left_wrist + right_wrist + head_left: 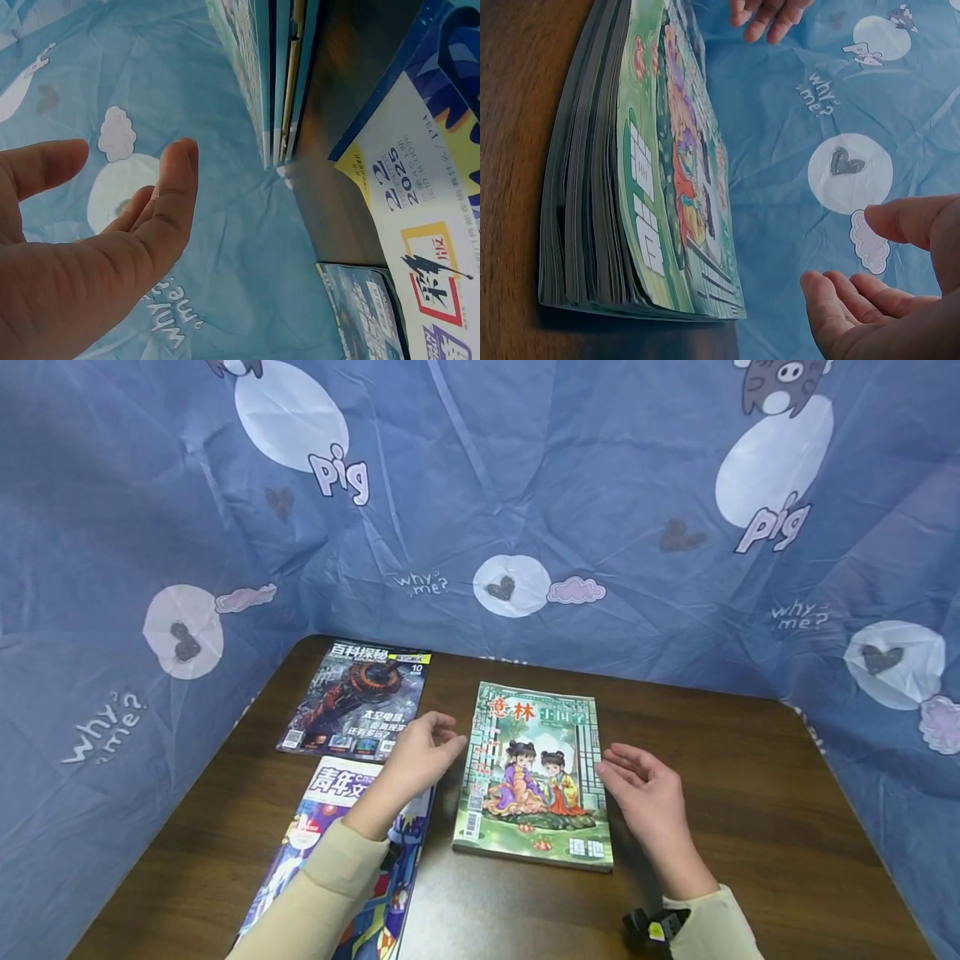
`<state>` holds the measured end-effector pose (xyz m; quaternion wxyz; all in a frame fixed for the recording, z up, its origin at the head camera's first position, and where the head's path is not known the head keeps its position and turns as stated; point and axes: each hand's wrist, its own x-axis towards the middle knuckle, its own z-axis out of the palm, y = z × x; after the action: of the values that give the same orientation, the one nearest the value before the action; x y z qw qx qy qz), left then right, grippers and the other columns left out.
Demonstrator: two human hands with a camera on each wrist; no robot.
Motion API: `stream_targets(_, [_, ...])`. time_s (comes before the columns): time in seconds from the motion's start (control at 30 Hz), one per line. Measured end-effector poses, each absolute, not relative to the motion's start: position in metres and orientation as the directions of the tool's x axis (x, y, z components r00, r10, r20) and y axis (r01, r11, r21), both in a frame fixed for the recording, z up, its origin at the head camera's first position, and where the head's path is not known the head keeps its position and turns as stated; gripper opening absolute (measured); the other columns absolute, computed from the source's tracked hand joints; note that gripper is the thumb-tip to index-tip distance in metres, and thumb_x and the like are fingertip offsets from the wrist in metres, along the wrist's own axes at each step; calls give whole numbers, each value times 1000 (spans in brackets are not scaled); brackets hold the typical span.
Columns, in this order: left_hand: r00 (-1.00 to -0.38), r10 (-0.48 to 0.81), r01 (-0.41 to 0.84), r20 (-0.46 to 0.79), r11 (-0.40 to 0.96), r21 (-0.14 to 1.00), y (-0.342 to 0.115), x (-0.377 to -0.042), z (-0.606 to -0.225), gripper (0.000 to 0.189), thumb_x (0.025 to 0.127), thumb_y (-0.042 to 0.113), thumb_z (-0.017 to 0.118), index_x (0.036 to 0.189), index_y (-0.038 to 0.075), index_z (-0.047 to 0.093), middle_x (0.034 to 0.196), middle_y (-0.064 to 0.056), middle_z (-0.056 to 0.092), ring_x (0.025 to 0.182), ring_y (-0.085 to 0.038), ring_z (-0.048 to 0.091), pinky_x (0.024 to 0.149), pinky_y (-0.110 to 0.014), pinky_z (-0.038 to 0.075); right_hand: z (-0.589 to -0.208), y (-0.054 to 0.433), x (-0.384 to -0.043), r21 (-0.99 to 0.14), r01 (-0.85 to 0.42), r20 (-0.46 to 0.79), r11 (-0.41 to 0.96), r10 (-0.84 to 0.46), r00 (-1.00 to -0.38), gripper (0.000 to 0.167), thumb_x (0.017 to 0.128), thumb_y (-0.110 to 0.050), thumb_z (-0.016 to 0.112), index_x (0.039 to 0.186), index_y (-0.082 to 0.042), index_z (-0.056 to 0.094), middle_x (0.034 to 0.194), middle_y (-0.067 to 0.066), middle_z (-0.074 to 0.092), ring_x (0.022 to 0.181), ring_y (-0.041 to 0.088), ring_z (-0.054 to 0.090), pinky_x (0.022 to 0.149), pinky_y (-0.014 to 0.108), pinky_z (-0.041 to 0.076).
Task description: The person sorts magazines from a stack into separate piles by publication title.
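Observation:
A stack of magazines [532, 777] with a green illustrated cover of two children lies at the middle of the table, its several page edges showing in the right wrist view. My left hand [426, 758] hovers just left of the stack, fingers loosely bent and holding nothing. On the stack's other side is my right hand [648, 793], its thumb and fingers apart with nothing between them. In the right wrist view, a gap shows between the right hand [877, 292] and the stack [667, 172]. The left wrist view also shows the left hand [112, 232] away from the stack's edge.
A dark magazine [360, 697] lies at the table's back left. Nearer, a purple and white magazine [300, 843] lies partly under the left forearm. A blue patterned cloth [465, 510] hangs behind the brown wooden table [772, 827].

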<state>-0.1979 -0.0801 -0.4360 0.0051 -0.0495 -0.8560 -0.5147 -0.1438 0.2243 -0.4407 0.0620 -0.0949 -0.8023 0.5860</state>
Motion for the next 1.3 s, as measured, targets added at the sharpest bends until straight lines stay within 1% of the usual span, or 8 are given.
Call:
stream_targets(0.2, [-996,79,83,51,488,869,-79,-199,-438,36,92,13,71,121,-7,63,100,-12,69,92,-29,66,85,-46,54,-442,227,-145,-951,83,-10,297,238,-971,47,94,-16,77,134,2,60,129,20,64,114,27,65,84,19,53])
stream_targets(0.43, [-997,75,58,22,509,859,-77,-203,-440,39,92,13,70,123,-9,61,100,-13,70,95,-31,66,88,-48,53,-443,229,-147,-945,116,-46,305,227,-973,50,95,-17,75,137,3,57,132,21,62,118,29,63,86,22,54])
stream_targets(0.63, [-994,103,39,-18,527,849,-75,-211,-447,39,92,13,70,123,-10,61,100,-14,68,95,-31,65,85,-47,53,-448,232,-152,-940,148,-75,308,239,-968,50,94,-18,76,137,2,58,132,20,62,118,28,63,87,23,54])
stream_targets(0.8, [-986,132,-13,-106,566,825,-74,-217,-452,44,94,17,70,128,-9,59,101,-13,66,95,-29,63,84,-46,53,-454,234,-156,-934,175,-106,311,227,-968,52,96,-16,73,139,5,55,134,23,60,121,30,61,91,30,54])
stream_targets(0.93, [-981,139,-32,-133,560,828,-73,-223,-454,45,94,17,69,128,-10,58,101,-13,65,84,-25,66,81,-43,54,-458,234,-160,-925,188,-115,331,229,-967,53,96,-18,74,139,5,55,134,23,60,121,31,60,96,38,52])
stream_targets(1.07, [-973,160,-56,-168,538,841,-72,-227,-454,47,95,16,68,131,-13,55,109,-19,64,75,-24,68,78,-41,56,-463,235,-165,-919,204,-125,338,239,-963,53,95,-18,74,139,5,55,133,23,61,121,32,60,99,43,50])
stream_targets(1.2, [-961,179,-80,-209,543,836,-69,-229,-456,52,97,16,68,135,-15,52,125,-28,59,78,-28,70,79,-42,57,-467,235,-169,-913,217,-134,347,246,-960,52,95,-17,73,138,5,56,132,23,61,120,32,60,99,45,50])
stream_targets(1.3, [-959,179,-87,-220,552,829,-67,-232,-459,53,97,16,67,136,-16,50,131,-30,56,81,-29,71,80,-42,58,-469,234,-172,-906,217,-133,364,243,-961,52,95,-16,73,138,6,56,132,24,61,121,33,59,99,47,50])
